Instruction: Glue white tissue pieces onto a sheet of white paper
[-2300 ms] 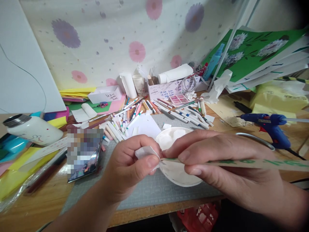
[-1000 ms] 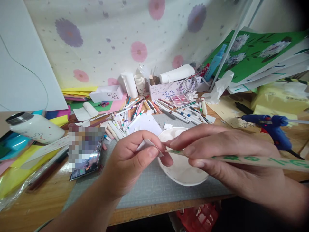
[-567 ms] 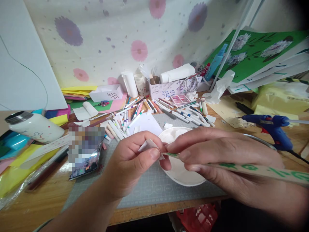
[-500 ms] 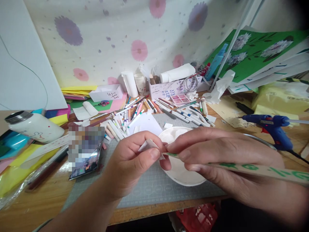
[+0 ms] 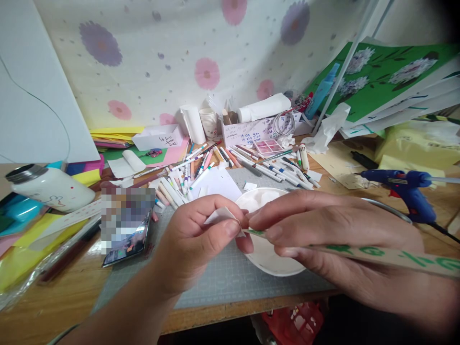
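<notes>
My left hand [image 5: 204,244] is closed in a pinch on a small folded piece of white paper [image 5: 219,215]. My right hand [image 5: 334,230] grips a long tan strip with green printing [image 5: 398,258], which trails off to the right. The strip's narrow tip [image 5: 254,232] meets the paper between the fingertips of both hands; how they join is hidden. Just beneath, a white bowl [image 5: 276,268] with white material inside stands on a grey cutting mat [image 5: 215,282], partly covered by my right hand.
A phone [image 5: 129,239] and a white bottle [image 5: 53,187] lie to the left. Several markers [image 5: 273,172] are scattered behind the bowl, near a pink paint palette [image 5: 268,147]. A blue glue gun [image 5: 406,187] is at the right. Paper cups [image 5: 208,122] stand at the back.
Almost nothing differs. The paper in my left hand has shifted very slightly, and the view has moved a touch. Both hands keep their grip.
</notes>
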Demonstrator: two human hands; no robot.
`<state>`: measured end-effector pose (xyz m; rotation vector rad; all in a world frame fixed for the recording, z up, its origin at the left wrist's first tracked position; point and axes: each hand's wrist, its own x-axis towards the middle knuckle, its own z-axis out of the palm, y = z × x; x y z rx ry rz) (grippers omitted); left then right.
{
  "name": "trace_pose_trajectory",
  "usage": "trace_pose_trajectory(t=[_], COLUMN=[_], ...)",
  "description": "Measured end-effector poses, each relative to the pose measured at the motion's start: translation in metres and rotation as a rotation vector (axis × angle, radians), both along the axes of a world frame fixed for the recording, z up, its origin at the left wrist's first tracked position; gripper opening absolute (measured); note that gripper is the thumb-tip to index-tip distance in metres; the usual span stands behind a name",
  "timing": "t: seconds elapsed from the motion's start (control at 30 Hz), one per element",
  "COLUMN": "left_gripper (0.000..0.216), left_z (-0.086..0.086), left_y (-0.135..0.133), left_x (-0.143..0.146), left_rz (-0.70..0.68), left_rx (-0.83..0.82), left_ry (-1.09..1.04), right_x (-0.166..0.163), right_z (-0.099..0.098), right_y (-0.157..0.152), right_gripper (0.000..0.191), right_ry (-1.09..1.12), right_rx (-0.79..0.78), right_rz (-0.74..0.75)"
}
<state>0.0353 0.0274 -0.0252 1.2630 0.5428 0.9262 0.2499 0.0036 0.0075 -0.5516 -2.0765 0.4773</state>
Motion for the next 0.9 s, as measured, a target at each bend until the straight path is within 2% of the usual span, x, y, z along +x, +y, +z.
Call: trace_pose_trajectory(t=[0.27, 0.73, 0.9], left_gripper=[0.009, 0.009, 0.009], left_z=[0.0014, 0.0005, 0.0014], left_y=[-0.0018, -0.0016, -0.0022], left_x=[0.0007, -0.0008, -0.0002], left_rz=[-0.003, 0.001, 0.020], left_rx=[-0.023, -0.005, 0.010], left_ry=[-0.020, 0.007, 0.022], right_x=[-0.0013, -0.0017, -0.0039], right_z=[0.0004, 0.0014, -0.0004], right_y=[0.0000, 0.0009, 0.0006], right_gripper=[0.009, 0.010, 0.009], right_ry=[-0.007, -0.019, -0.027], right_rx=[0.024, 0.009, 0.021], right_rz=[-0.047, -0.005, -0.054])
